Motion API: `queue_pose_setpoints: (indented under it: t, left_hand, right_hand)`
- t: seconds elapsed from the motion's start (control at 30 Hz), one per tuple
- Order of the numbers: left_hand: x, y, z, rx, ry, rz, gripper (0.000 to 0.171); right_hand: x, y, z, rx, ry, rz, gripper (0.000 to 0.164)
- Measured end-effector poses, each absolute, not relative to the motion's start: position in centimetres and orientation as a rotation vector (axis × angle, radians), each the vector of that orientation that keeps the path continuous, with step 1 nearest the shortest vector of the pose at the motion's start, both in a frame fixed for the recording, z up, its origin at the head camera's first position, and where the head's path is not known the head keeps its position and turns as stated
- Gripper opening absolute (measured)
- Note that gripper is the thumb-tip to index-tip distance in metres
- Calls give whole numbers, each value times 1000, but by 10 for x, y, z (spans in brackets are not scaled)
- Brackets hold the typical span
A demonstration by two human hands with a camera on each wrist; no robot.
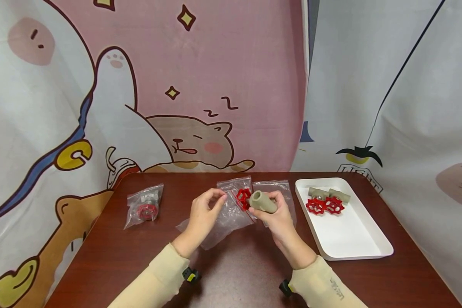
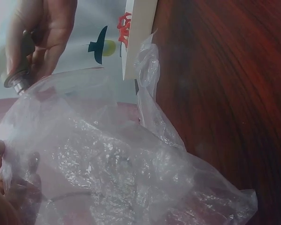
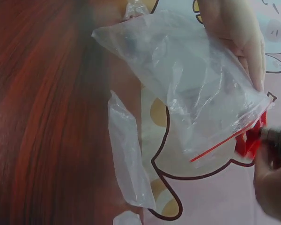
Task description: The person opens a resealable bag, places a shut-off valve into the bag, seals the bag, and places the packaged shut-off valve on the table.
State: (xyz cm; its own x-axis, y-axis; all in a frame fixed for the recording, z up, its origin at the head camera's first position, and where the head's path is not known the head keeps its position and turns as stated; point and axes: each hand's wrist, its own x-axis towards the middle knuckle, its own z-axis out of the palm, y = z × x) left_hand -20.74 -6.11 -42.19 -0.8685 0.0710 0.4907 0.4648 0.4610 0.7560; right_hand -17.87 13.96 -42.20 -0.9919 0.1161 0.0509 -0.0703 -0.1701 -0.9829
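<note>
My right hand (image 1: 276,216) grips a grey-green valve (image 1: 263,202) by its tubular body. The valve's red handwheel (image 1: 243,198) points left, close to the open edge of a clear zip bag (image 1: 229,218). Between thumb and forefinger my left hand (image 1: 205,216) pinches that bag near its top edge. In the right wrist view the bag (image 3: 196,79) hangs loose and shows a red zip strip, with the red handwheel (image 3: 250,140) beside it. The left wrist view shows the bag's crumpled film (image 2: 107,159) covering part of the left fingers.
A white tray (image 1: 354,235) at right holds two valves with red handwheels (image 1: 325,205). To the left lies another clear bag (image 1: 144,206) with a red-wheeled valve inside. Flat clear bags (image 1: 285,188) lie behind my hands on the brown table (image 1: 231,278). A printed curtain stands behind.
</note>
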Motion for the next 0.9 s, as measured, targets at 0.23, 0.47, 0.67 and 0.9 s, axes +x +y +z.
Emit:
queue_pose_setpoints:
  t: [0.23,0.47,0.67,0.9]
  left_hand:
    - [-208,-61,-425,-476,-2271,-1379,8]
    - [-208,-61,-425,-482,-2240,-1422,9]
    - [-208,-60,-426,-525,-2204,-1507,10]
    - [-205,-59,-425,-589,-2158,-1595,7]
  right_hand:
    - [-178,142,-423,223,-1956,2309,50]
    - [-177,143,-424,352,-2009,2291,50]
    - [-178,145,-424,286,-2124,2270,53]
    - [-178,143,-422,206,-2242,2232,51]
